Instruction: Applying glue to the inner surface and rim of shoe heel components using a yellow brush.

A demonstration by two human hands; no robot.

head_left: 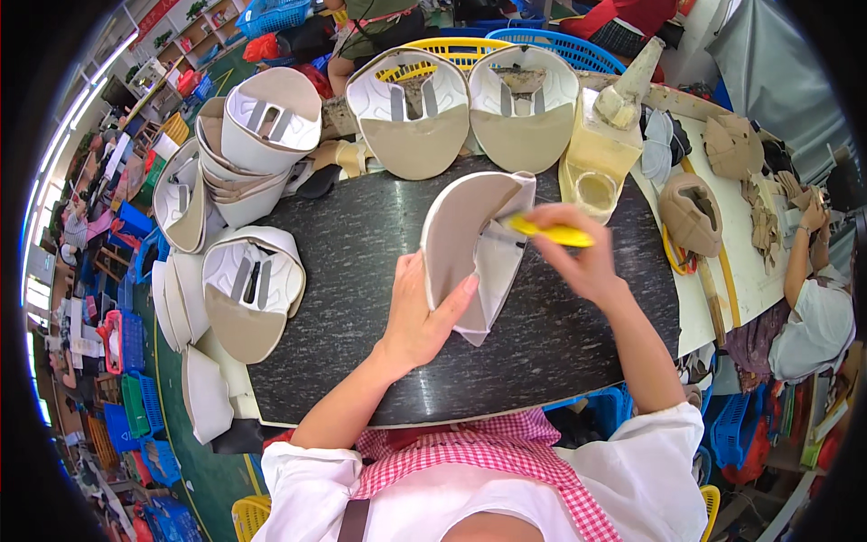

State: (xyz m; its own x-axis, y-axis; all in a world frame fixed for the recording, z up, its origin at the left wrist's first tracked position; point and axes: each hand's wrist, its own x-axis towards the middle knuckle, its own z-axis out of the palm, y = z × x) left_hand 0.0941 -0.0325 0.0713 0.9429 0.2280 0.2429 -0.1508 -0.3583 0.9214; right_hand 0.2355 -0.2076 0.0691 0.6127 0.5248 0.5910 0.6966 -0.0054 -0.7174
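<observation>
My left hand (424, 312) is closed on a cap-like piece (456, 235), with a broad beige rounded panel and a white inner side. The piece is tilted above the dark speckled tabletop (379, 388), its white inside turned toward my right hand. My right hand (578, 251) grips a yellow tool (555, 231) whose slim end reaches the white inner side. Motion blurs this tool, and I cannot make out its tip. Two similar pieces, one with grey strips (409, 113) and another beside it (524, 108), lie along the far edge.
Stacked cap-like pieces (257, 135) stand at the left, with another (253, 294) nearer me. A pale, crusted container (601, 158) sits at the far right of the tabletop. Brown fabric pieces (691, 212) lie on the side table, where another person (817, 316) works.
</observation>
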